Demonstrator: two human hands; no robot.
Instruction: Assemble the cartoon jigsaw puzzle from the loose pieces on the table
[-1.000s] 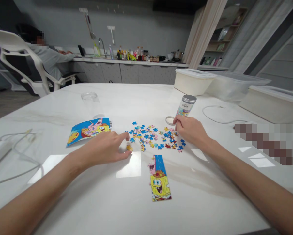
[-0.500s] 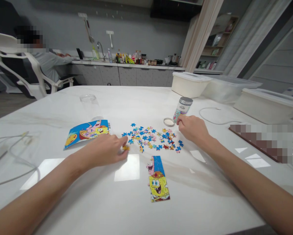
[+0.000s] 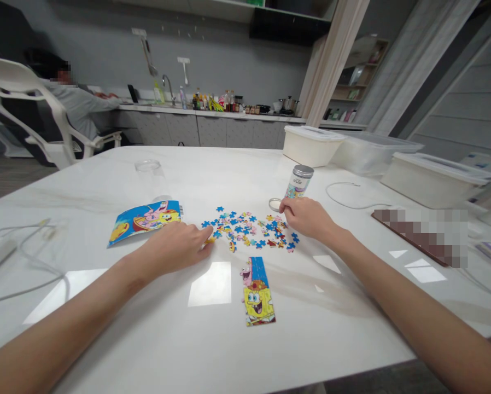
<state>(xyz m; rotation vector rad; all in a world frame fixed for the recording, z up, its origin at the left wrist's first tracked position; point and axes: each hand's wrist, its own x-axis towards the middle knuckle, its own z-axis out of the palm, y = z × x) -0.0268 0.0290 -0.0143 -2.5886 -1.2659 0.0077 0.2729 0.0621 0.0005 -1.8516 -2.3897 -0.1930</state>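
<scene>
My left hand point(image 3: 183, 243) rests at the left edge of a loose spread of puzzle pieces point(image 3: 245, 230). Its index finger and thumb are closed about a small yellow puzzle piece point(image 3: 210, 241), mostly covered by the fingers. On the right, my right hand point(image 3: 307, 217) has its fingers pinched together above the far right edge of the pieces; anything between them is hidden. Its fingertips overlap a round lid point(image 3: 274, 204), and a printed canister point(image 3: 298, 182) stands just behind. Nearer me lies a joined puzzle section point(image 3: 258, 293) showing a yellow cartoon face.
A curved picture sheet point(image 3: 145, 221) lies left of the pieces, before a clear jar point(image 3: 150, 178). Cables point(image 3: 44, 268) cross the table's left side. Storage boxes point(image 3: 430, 180) and a brown-edged object point(image 3: 411, 238) occupy the right. A person point(image 3: 79, 106) sits at the back counter.
The view has shifted slightly, moving the table items left. My right hand has moved a little left, so its fingertips now overlap the lid. The left hand stays by the yellow piece.
</scene>
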